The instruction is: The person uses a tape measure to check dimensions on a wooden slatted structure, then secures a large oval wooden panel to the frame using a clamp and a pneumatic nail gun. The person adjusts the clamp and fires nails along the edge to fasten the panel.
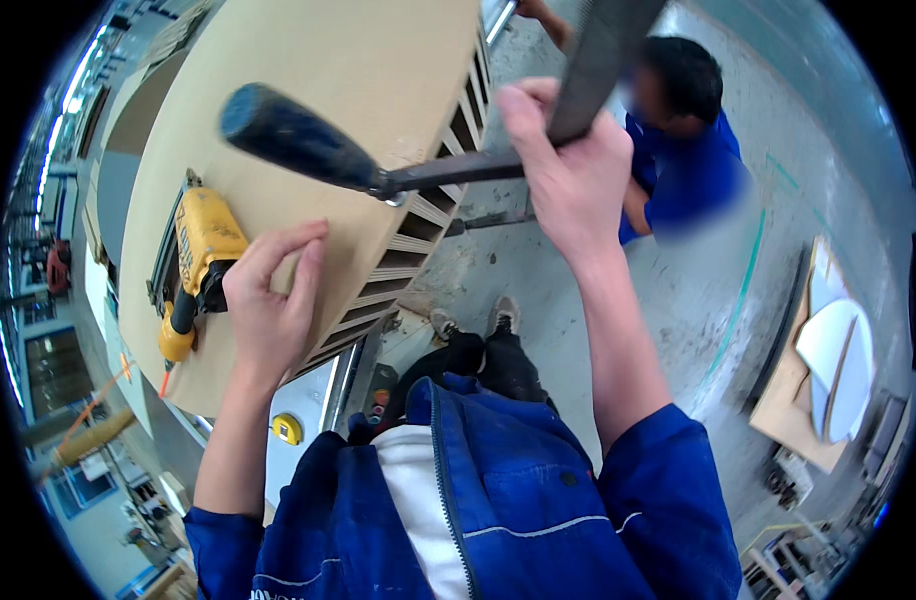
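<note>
A long, grey, flat-bladed tool (603, 60), which looks like a file, has a cranked metal shank and a blue handle (293, 140). My right hand (578, 170) is closed around its metal part where shank and blade meet, so the handle points left over the board. On the pale curved wooden panel (368, 60) rests my left hand (273, 290), thumb and forefinger slightly apart with nothing seen between them. Just left of that hand lies a yellow nail gun (208, 235). Slatted plywood ribs (398, 265) show along the panel's right edge.
A co-worker in blue (678, 165) is low down beyond my right hand. A yellow tape measure (287, 429) lies below the panel. A dark rod-like tool (488, 222) shows past the ribs. At the right, white cut pieces (838, 360) lie on a wooden board (826, 455).
</note>
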`<state>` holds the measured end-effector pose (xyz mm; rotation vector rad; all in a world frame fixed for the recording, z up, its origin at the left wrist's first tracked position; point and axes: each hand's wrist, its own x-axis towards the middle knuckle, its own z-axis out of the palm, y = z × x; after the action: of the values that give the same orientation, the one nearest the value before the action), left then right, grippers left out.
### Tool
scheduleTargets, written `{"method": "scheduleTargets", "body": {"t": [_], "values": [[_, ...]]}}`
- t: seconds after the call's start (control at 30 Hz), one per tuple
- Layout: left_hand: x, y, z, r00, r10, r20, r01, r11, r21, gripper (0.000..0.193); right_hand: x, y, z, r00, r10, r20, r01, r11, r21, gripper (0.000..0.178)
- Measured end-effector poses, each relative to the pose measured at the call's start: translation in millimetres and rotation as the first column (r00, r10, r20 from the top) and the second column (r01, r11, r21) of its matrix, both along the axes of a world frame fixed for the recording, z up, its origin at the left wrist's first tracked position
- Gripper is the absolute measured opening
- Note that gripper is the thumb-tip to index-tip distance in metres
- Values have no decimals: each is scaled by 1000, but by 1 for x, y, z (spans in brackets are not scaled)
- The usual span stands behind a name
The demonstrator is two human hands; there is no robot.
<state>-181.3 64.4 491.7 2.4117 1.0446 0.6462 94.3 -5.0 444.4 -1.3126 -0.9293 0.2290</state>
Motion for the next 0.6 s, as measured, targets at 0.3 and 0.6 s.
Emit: {"method": "scheduleTargets", "body": {"t": [0.3,0.6], "values": [[35,34,-23,963,-110,-246,146,981,131,40,-47,-62,-62,924,-356,140,290,890,352,25],[28,43,-38,937,-127,-325,180,974,139,38,-119,2,-120,907,-51,-417,89,993,72,29]]}}
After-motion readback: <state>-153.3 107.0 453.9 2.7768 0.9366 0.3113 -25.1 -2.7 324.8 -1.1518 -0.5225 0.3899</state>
